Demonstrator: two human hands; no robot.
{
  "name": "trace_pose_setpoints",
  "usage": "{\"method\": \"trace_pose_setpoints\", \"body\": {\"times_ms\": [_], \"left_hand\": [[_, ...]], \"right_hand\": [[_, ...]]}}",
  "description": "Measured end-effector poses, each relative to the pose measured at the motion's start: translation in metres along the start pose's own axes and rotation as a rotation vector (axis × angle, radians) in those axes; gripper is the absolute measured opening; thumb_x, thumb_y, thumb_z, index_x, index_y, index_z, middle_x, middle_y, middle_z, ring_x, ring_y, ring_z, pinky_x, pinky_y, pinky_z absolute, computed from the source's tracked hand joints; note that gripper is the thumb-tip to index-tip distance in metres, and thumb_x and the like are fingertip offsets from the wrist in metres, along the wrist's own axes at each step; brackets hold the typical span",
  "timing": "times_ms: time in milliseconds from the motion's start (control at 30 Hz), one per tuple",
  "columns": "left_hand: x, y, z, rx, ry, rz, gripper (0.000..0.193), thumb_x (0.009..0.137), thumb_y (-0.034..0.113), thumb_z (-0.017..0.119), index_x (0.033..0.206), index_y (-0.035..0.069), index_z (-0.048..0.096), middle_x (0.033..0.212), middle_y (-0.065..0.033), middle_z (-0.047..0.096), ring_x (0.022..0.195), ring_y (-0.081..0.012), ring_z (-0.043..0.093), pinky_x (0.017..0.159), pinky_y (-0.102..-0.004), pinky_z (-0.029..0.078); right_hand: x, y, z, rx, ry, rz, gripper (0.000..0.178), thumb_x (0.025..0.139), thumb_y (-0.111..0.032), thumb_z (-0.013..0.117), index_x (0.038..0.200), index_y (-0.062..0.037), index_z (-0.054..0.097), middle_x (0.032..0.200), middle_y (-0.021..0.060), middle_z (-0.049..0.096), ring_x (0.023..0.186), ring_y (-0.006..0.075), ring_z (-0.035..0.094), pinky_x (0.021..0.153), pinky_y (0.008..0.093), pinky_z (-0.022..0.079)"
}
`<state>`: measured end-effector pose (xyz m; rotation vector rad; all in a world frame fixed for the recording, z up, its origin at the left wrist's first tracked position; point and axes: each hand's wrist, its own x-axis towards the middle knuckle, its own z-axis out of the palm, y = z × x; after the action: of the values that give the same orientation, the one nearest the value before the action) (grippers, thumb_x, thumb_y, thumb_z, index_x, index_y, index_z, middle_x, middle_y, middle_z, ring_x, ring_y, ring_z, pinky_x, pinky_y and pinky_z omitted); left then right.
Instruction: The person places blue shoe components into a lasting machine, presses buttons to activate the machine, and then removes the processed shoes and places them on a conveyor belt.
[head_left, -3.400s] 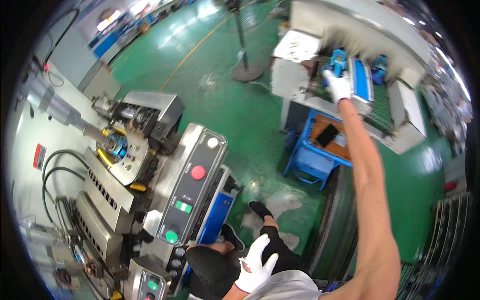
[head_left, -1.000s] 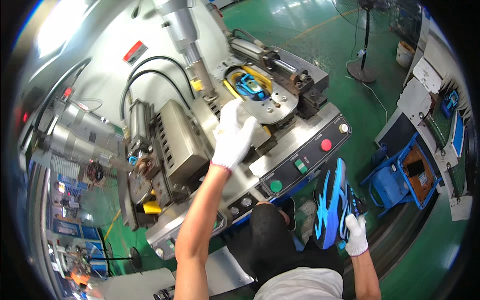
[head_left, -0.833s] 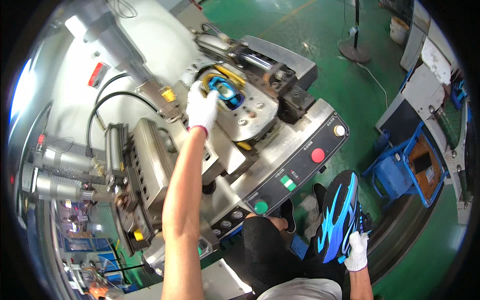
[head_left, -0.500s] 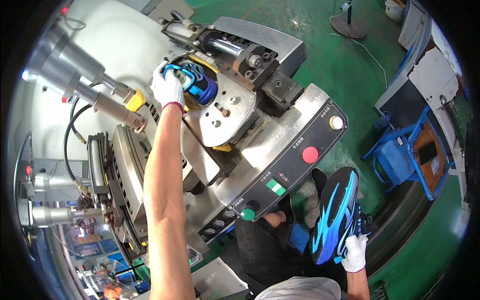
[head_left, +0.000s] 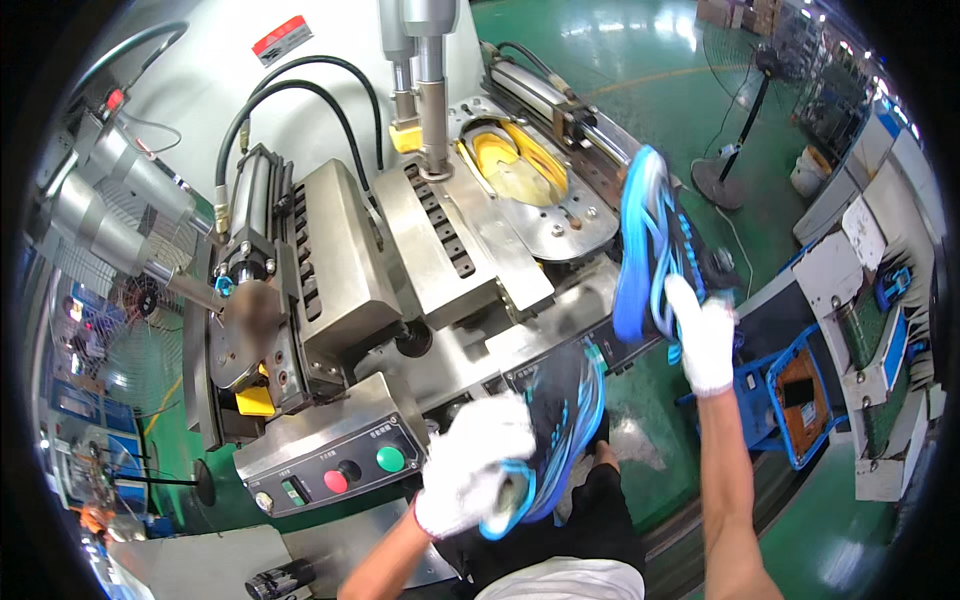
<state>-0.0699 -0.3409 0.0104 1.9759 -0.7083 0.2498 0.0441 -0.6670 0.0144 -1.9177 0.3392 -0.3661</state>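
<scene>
Both my hands wear white gloves. My left hand (head_left: 478,460) is closed on the heel end of a blue and black sports shoe (head_left: 572,425), low in front of my body. Motion blurs that shoe a little. My right hand (head_left: 705,335) grips a second blue and black sports shoe (head_left: 640,250), raised beside the right end of the press machine (head_left: 440,260), its toe pointing up and away. At the far side of the machine, the yellow-lined shoe mould (head_left: 515,165) shows its hollow with no shoe inside.
Metal press cylinders (head_left: 430,90) stand over the machine. A control panel (head_left: 335,465) with red and green buttons lies at the near left. To the right are a blue chair (head_left: 800,400) and a white rack (head_left: 880,360) with shoes. A standing fan (head_left: 740,130) is behind.
The left hand has lifted its shoe out of the mould and drawn it back toward my body. My right hand has raised the other shoe and carried it forward. The view has swung leftward.
</scene>
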Motion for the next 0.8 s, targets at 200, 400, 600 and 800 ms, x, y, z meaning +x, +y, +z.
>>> {"method": "trace_pose_setpoints", "body": {"times_ms": [200, 400, 600, 800], "left_hand": [[-0.146, 0.006, 0.004, -0.011, -0.216, -0.243, 0.032, 0.082, -0.001, 0.07, 0.112, 0.008, 0.072, 0.116, -0.0147, 0.069, 0.109, -0.0335, 0.066, 0.093, -0.0438, 0.054], [-0.186, -0.006, -0.005, -0.25, -0.049, -0.52, 0.03, 0.084, 0.002, 0.072, 0.113, 0.008, 0.073, 0.125, -0.0148, 0.069, 0.118, -0.0346, 0.064, 0.098, -0.0409, 0.053], [-0.184, -0.019, -0.013, -0.22, -0.051, -0.517, 0.032, 0.081, -0.005, 0.07, 0.109, 0.008, 0.075, 0.13, -0.0141, 0.066, 0.116, -0.0304, 0.065, 0.09, -0.0364, 0.055], [-0.182, -0.021, -0.005, -0.136, -0.061, -0.395, 0.03, 0.087, 0.002, 0.066, 0.115, 0.01, 0.073, 0.131, -0.0152, 0.066, 0.12, -0.0342, 0.063, 0.101, -0.0408, 0.052]], "right_hand": [[0.152, -0.119, 0.123, -0.172, -0.418, -0.35, 0.065, 0.088, -0.049, 0.079, 0.115, 0.0096, 0.07, 0.101, 0.0174, 0.076, 0.088, 0.019, 0.07, 0.084, 0.0375, 0.056], [0.248, -0.06, 0.272, -0.862, -0.362, -0.456, 0.072, 0.083, -0.058, 0.067, 0.116, 0.0054, 0.073, 0.122, 0.031, 0.07, 0.112, 0.0426, 0.07, 0.099, 0.0467, 0.054], [0.241, -0.034, 0.3, -0.91, -0.308, -0.664, 0.057, 0.091, -0.052, 0.062, 0.108, 0.0005, 0.076, 0.116, 0.0271, 0.071, 0.108, 0.0412, 0.07, 0.097, 0.0466, 0.055], [0.201, -0.093, 0.267, -1.021, -0.618, -0.572, 0.059, 0.092, -0.045, 0.063, 0.127, 0.002, 0.069, 0.123, 0.0279, 0.07, 0.109, 0.0424, 0.07, 0.095, 0.0483, 0.055]]}}
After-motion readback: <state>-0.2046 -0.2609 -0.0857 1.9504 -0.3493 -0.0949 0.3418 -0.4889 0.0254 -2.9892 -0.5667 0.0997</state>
